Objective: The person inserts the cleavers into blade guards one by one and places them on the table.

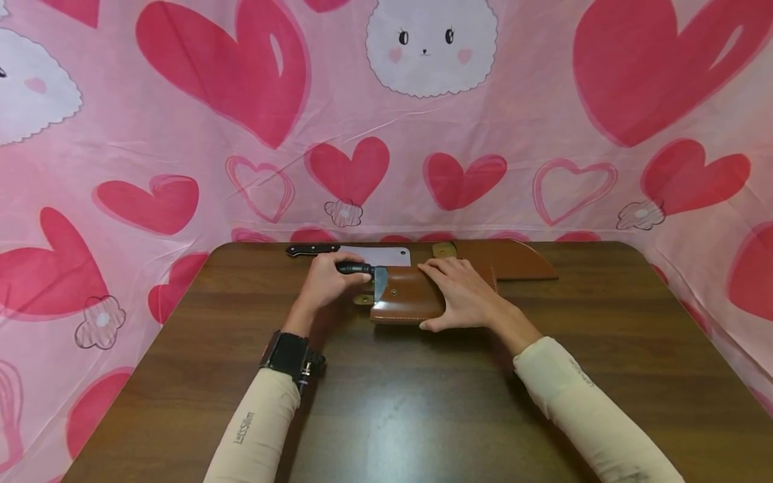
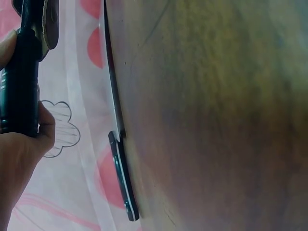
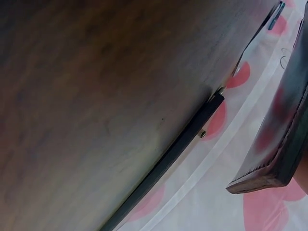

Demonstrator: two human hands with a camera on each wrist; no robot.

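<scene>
My left hand [image 1: 329,282] grips the black handle [image 1: 355,268] of a broad-bladed knife, whose blade [image 1: 380,283] is mostly inside a brown leather sheath [image 1: 407,295]. In the left wrist view the fingers curl round that handle [image 2: 20,86]. My right hand [image 1: 468,295] holds the sheath at its right end, thumb at the lower edge and fingers on top. Seen from the right wrist, the stitched sheath [image 3: 284,125] is raised off the table. A snap strap [image 1: 363,300] sticks out left of the sheath.
A cleaver with a black handle [image 1: 312,249] and pale blade [image 1: 377,255] lies along the table's back edge. Right of it lies another brown sheath [image 1: 519,260] with a snap strap [image 1: 443,249]. Behind the wooden table [image 1: 386,402] hangs a pink heart-patterned cloth [image 1: 338,121].
</scene>
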